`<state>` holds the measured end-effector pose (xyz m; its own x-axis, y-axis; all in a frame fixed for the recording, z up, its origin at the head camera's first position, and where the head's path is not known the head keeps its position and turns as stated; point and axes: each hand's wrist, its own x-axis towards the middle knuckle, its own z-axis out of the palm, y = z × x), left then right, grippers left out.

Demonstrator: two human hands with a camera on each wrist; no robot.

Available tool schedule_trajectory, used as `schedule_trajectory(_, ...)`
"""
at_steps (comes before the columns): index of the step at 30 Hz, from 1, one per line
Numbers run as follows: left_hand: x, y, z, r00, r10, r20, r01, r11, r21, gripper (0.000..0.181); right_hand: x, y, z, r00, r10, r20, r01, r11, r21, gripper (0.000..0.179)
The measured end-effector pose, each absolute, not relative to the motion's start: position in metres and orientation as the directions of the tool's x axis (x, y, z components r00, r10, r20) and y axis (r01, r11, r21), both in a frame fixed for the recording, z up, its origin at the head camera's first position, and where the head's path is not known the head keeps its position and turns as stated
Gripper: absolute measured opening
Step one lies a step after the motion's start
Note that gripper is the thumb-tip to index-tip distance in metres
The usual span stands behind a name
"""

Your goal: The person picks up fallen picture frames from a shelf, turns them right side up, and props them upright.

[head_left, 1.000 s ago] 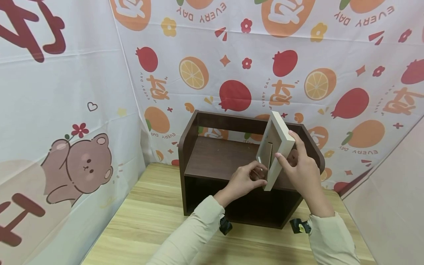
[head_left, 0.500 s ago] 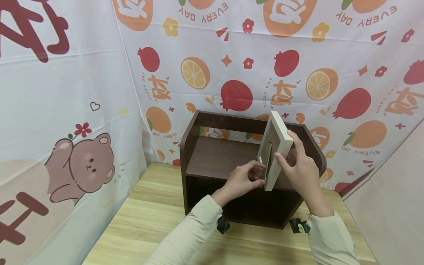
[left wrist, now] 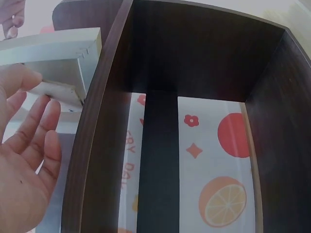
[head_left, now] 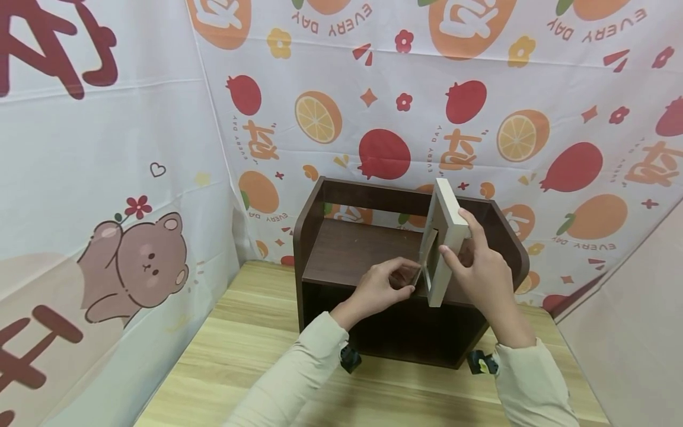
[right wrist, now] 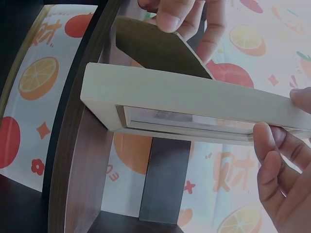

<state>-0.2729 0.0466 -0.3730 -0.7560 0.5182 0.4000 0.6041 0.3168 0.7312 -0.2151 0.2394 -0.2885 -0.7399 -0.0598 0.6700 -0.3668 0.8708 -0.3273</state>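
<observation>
A pale picture frame (head_left: 440,279) stands tilted on edge over the right part of the dark brown shelf unit's upper board (head_left: 354,249). My right hand (head_left: 482,273) grips its near right edge, thumb on one side and fingers on the other. My left hand (head_left: 380,289) pinches the free end of the frame's stand leg (right wrist: 158,48), a flat dark panel with slanted corners. In the right wrist view this leg sticks out from the frame's back. The left wrist view shows the leg's pale edge between thumb and fingers. Whether the frame touches the shelf I cannot tell.
The shelf unit has raised sides (head_left: 305,237), a back rail (head_left: 373,194) and a dark lower compartment (head_left: 395,332). It stands on a light wood table (head_left: 235,338). Fruit-printed cloth (head_left: 341,77) hangs close behind, with a bear-printed cloth (head_left: 144,261) at the left.
My left hand has moved left and slightly down, swinging the stand leg out from the picture frame's back. My right hand keeps its grip; the frame has turned slightly.
</observation>
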Motion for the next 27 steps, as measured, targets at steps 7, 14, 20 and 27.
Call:
schedule_trajectory(7, -0.275, 0.035, -0.376, -0.762, 0.508, 0.401, 0.590, 0.291, 0.753, 0.033, -0.217, 0.232, -0.287, -0.740, -0.079, 0.668, -0.347, 0.895, -0.279, 0.073)
schedule_trajectory(14, -0.277, 0.026, -0.378, -0.763, 0.487, 0.426, 0.601, 0.292, 0.744, 0.032, -0.218, 0.221, -0.286, -0.742, -0.098, 0.663, -0.331, 0.914, -0.235, 0.073)
schedule_trajectory(20, -0.278, 0.020, -0.380, -0.749, 0.479, 0.458, 0.631, 0.306, 0.712, 0.031, -0.218, 0.212, -0.285, -0.724, -0.115, 0.680, -0.329, 0.924, -0.194, 0.070)
schedule_trajectory(27, -0.280, 0.013, -0.382, -0.733, 0.462, 0.500, 0.661, 0.306, 0.685, 0.031, -0.218, 0.206, -0.284, -0.720, -0.136, 0.680, -0.347, 0.920, -0.183, 0.068)
